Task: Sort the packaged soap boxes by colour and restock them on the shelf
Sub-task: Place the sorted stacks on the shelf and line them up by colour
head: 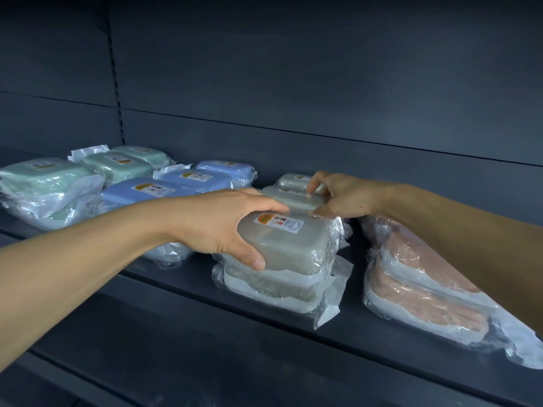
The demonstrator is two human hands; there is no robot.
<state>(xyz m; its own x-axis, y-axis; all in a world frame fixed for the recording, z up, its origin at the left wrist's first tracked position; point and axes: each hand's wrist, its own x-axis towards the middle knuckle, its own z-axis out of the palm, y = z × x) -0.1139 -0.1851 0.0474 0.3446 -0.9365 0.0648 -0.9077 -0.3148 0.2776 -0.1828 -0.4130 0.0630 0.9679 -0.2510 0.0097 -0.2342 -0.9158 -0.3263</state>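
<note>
The dark shelf [293,333] holds green boxes [47,177], blue boxes [191,179], pink boxes [417,277] and grey boxes [273,286]. The left hand [223,221] grips the top grey box [293,242], fingers curled around it. The right hand [340,195] pinches the wrap just behind.

No legible text anywhere. White sticker [278,222] with orange round emblem, dark characters and barcode on top of front grey soap box [289,248], print too small to read. Similar blurred stickers on blue soap boxes [176,183] and green soap boxes [117,164] left of it.
</note>
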